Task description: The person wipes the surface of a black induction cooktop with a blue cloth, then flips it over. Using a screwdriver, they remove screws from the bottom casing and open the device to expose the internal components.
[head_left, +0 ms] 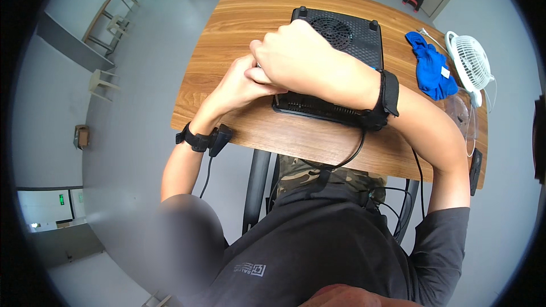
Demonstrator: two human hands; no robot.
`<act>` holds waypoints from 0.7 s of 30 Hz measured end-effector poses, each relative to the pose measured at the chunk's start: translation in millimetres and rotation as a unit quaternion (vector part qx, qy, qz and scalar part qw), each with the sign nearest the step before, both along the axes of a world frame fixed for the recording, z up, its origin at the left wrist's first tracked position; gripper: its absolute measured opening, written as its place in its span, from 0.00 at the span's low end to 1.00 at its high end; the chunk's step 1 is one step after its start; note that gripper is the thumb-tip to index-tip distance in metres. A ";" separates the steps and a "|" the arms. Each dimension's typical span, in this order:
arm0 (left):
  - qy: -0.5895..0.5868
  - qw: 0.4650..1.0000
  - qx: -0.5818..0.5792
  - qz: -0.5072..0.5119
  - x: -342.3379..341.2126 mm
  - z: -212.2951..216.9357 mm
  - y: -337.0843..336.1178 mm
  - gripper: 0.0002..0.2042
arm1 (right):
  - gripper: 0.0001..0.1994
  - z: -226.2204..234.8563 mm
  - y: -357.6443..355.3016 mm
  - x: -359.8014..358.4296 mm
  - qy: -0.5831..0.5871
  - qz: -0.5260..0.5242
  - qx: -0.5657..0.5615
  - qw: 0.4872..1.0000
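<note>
A black cooling pad (357, 35) lies on the wooden table in front of me, with a round fan grille, a patterned mesh surface and knobs at its far corners. My right hand (293, 51) is closed above the pad's left side, its back turned up. Just left of it, my left hand (242, 82) is also closed, and the fingers of both hands meet at the pad's left edge. A small pale bit shows between them; what they grip is mostly hidden by the fingers. Part of the pad lies under my right hand and forearm.
On the table's right side lie a blue cloth (433, 71), a white fan (471, 62) and a clear plastic piece (459, 112). A black rectangular object (476, 171) sits at the right edge. A black cable (355, 153) loops over the front edge. Black straps circle both wrists.
</note>
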State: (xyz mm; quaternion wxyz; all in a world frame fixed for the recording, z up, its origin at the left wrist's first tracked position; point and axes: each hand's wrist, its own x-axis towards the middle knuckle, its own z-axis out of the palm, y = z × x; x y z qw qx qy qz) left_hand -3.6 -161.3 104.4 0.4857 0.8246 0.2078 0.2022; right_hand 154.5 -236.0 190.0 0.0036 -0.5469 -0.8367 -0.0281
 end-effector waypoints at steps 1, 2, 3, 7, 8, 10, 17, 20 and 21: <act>-0.010 1.000 0.005 0.009 0.3 0.0 -1.5 0.19 | 0.16 -5.7 2.0 -0.7 0.009 0.000 0.012 1.000; -0.009 1.000 0.009 0.001 0.9 2.5 -1.6 0.19 | 0.16 -8.6 2.4 1.8 0.033 0.021 0.019 0.999; -0.008 1.000 0.014 -0.006 1.6 6.1 -1.9 0.18 | 0.16 -11.4 1.6 6.1 0.057 0.043 0.025 0.997; 0.070 0.997 -0.038 -0.011 -6.0 7.2 9.7 0.16 | 0.12 -25.6 -5.1 15.8 0.161 0.122 0.105 0.974; 0.064 0.997 -0.038 -0.026 -9.0 5.0 10.8 0.15 | 0.14 -23.8 -6.9 15.7 0.156 0.116 0.078 0.978; 0.015 0.999 -0.024 -0.026 -2.9 2.4 6.0 0.15 | 0.16 -16.0 -7.3 16.7 0.098 0.077 0.056 0.991; 0.017 0.998 0.053 -0.029 18.6 5.5 0.6 0.18 | 0.16 -8.4 -1.3 13.6 -0.006 0.000 0.048 0.999; 0.031 0.999 0.034 -0.002 6.6 9.7 -5.5 0.17 | 0.15 -26.4 1.6 16.0 0.087 0.070 0.100 0.989; 0.015 1.000 -0.010 -0.002 4.6 6.3 -5.2 0.16 | 0.15 -28.8 0.2 17.4 0.099 0.088 0.133 0.982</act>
